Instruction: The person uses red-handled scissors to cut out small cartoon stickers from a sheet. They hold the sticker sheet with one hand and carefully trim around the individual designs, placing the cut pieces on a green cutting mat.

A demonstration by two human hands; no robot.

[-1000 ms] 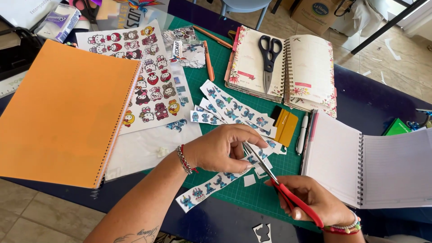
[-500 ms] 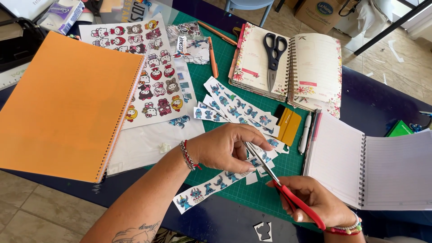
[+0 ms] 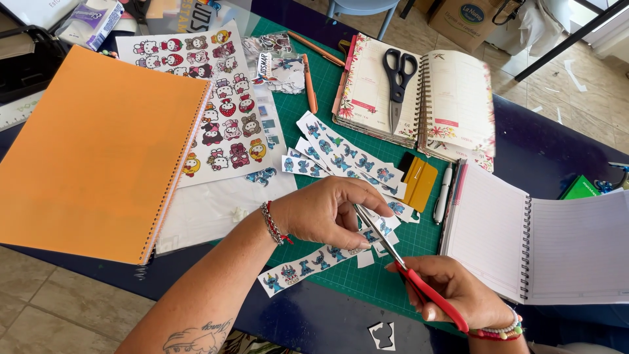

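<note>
Right hand (image 3: 452, 295) of mine is closed around the handles of the red-handled scissors (image 3: 409, 269), near the front edge of the green cutting mat (image 3: 367, 282). Their steel blades run up and to the left, towards my left hand (image 3: 327, 213); I cannot tell how far the blades are parted. Left hand is curled shut, fingers pinching the upper end of a long paper strip printed with small blue cartoon figures (image 3: 304, 267). That strip slants down and left from the pinch, across the mat's front left corner and onto the dark blue tabletop (image 3: 314, 321).

More strips of the same blue figures (image 3: 347, 160) lie fanned out on the mat just behind my left hand. Beside them, to the right, sits a yellow plastic squeegee (image 3: 419, 183), then a white pen (image 3: 444, 193). A black-handled pair of scissors (image 3: 398, 78) rests on an open floral-edged planner (image 3: 452, 98) at the mat's far edge. An orange spiral notebook (image 3: 92, 151) covers the table's left side, with a white sheet of red and brown cartoon stickers (image 3: 219, 111) just beside it. An open lined spiral notebook (image 3: 537, 242) lies to the right.
</note>
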